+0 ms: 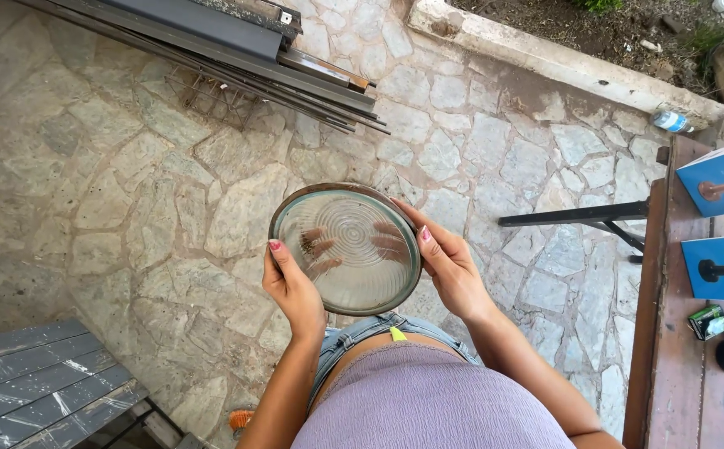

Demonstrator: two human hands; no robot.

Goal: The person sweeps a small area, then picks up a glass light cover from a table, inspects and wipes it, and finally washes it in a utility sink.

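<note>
A round clear glass plate (349,218) with ribbed rings and a dark rim is held flat in front of my waist. My left hand (291,287) grips its left edge, thumb on the rim and fingers showing through the glass from below. At the right edge my right hand (448,264) holds it the same way. A small dark speck of dirt lies on the glass near my left fingers.
Stone paving lies below. A bundle of dark metal bars (237,50) lies at the top left. A grey slatted table (38,387) is at the bottom left. A wooden table (678,333) at the right carries two blue boxes (723,179), with a plastic bottle (672,121) beyond.
</note>
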